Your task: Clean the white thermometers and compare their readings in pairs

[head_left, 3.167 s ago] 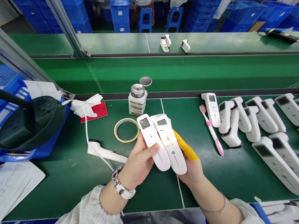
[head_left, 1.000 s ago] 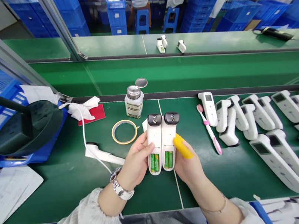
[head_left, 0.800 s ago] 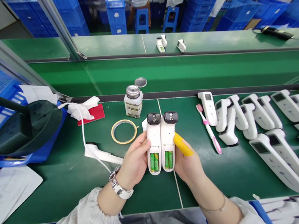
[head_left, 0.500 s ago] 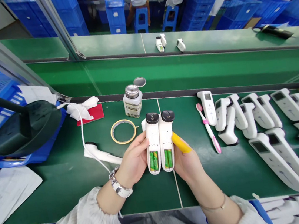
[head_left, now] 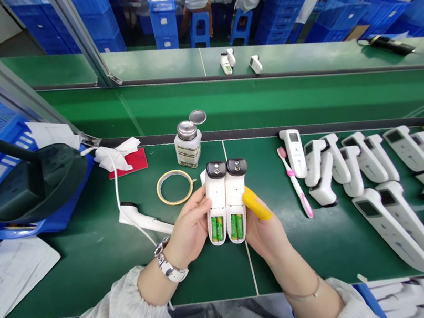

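Two white handheld devices are held side by side over the green bench, black heads up, with green batteries showing in their lower compartments. My left hand (head_left: 191, 231) is closed around the left device (head_left: 216, 195). My right hand (head_left: 264, 228), a yellow cover on its thumb, grips the right device (head_left: 235, 192). The two devices touch or nearly touch along their inner sides. Beyond my left hand lies a roll of tape (head_left: 175, 187), and behind that stands a bottle (head_left: 188, 146) with its metal lid raised. A pink and white toothbrush (head_left: 296, 182) is right of my right hand.
Several white devices (head_left: 392, 230) lie on the bench at the right. At the left are a white corded device (head_left: 145, 221), a red pad (head_left: 138, 160), papers (head_left: 24, 266) and a dark lamp (head_left: 36, 182). Behind a green divider, people sit near blue crates (head_left: 164, 20).
Both devices have tipped slightly, so their black heads show more of their faces. My hands keep nearly the same place and grip.
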Demonstrator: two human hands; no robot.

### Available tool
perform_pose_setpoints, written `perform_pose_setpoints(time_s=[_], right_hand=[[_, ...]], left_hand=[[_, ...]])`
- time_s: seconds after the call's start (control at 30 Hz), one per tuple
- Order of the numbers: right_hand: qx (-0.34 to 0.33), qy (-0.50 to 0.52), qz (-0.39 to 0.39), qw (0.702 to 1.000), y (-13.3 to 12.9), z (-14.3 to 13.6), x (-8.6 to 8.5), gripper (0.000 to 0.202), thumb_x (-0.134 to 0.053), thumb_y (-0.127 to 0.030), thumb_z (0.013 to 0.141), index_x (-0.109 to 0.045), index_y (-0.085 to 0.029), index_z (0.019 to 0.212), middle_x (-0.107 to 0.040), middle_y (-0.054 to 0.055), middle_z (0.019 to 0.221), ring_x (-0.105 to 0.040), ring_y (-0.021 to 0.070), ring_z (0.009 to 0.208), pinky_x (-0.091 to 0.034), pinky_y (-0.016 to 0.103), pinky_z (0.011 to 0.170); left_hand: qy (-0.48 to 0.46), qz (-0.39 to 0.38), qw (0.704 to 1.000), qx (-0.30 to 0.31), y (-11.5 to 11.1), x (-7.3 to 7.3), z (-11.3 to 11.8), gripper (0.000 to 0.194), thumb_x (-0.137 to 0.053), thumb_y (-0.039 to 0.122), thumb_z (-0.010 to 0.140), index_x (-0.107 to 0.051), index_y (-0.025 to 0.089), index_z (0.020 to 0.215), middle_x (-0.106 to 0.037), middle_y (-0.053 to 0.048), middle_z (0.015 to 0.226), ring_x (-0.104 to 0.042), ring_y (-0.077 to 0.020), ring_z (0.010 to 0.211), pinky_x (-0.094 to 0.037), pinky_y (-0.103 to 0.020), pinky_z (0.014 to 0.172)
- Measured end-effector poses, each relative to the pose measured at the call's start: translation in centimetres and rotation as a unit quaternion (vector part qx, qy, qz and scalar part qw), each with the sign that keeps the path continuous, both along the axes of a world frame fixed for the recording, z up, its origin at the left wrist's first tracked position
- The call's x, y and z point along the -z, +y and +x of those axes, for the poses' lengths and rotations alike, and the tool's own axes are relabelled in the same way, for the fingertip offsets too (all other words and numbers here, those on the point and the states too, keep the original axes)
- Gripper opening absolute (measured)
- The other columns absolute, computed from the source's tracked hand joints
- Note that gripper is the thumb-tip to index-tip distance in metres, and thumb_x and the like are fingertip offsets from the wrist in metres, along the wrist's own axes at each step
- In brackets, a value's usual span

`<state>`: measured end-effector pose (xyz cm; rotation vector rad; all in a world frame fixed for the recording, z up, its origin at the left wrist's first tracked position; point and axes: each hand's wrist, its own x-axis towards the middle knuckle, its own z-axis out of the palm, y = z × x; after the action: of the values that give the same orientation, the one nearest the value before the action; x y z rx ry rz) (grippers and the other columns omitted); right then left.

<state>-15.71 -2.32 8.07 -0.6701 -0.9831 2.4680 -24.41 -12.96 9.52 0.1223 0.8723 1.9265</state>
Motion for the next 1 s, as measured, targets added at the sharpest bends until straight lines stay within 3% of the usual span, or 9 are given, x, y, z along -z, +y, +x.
perform_pose_setpoints(time_s=[0.53,0.63,0.8,0.9,1.0], right_hand=[[-0.028,0.066,0.048,0.996,0.0,1.2,-0.3,0.024,-0.066,-0.033,0.076,-0.068,-0.028,0.099,-0.071,0.001,0.095,-0.057,0.0260,0.106,-0.042,0.040,0.095],[-0.015,0.061,0.038,0.997,-0.2,1.0,-0.3,0.027,-0.067,-0.033,0.076,-0.066,-0.029,0.102,-0.070,0.000,0.100,-0.058,0.0250,0.105,-0.043,0.039,0.094],[-0.004,-0.029,-0.058,0.998,-0.6,0.3,-0.5,0.029,-0.059,-0.045,0.078,-0.065,-0.028,0.100,-0.071,0.001,0.094,-0.063,0.0230,0.092,-0.047,0.039,0.087],[-0.026,-0.067,-0.084,0.994,-0.6,0.3,-0.6,0.032,-0.055,-0.047,0.080,-0.065,-0.025,0.101,-0.071,0.003,0.087,-0.065,0.0215,0.081,-0.050,0.038,0.082],[-0.034,-0.040,-0.098,0.994,-0.4,0.4,-0.6,0.034,-0.055,-0.046,0.080,-0.062,-0.025,0.106,-0.071,0.004,0.087,-0.065,0.0202,0.080,-0.050,0.036,0.080]], left_hand=[[0.089,0.062,0.994,-0.006,-0.5,0.3,0.7,0.035,-0.053,0.019,0.084,-0.056,0.027,0.119,-0.062,-0.003,0.117,-0.050,-0.0201,0.115,-0.038,-0.031,0.097],[0.080,0.044,0.996,-0.021,-0.4,0.4,0.8,0.037,-0.053,0.021,0.085,-0.053,0.029,0.120,-0.063,-0.002,0.114,-0.053,-0.0189,0.111,-0.039,-0.030,0.095],[-0.001,-0.048,0.998,-0.048,-0.2,0.2,0.6,0.045,-0.053,0.028,0.085,-0.040,0.033,0.128,-0.067,-0.001,0.099,-0.061,-0.0182,0.098,-0.045,-0.032,0.088],[-0.033,-0.031,0.998,-0.031,-0.1,0.2,0.3,0.041,-0.053,0.026,0.085,-0.044,0.025,0.125,-0.068,-0.004,0.087,-0.063,-0.0201,0.090,-0.047,-0.035,0.085],[-0.056,0.027,0.998,-0.003,-0.1,0.1,0.0,0.029,-0.050,0.022,0.086,-0.055,0.014,0.113,-0.068,-0.008,0.082,-0.064,-0.0226,0.089,-0.047,-0.037,0.084]])
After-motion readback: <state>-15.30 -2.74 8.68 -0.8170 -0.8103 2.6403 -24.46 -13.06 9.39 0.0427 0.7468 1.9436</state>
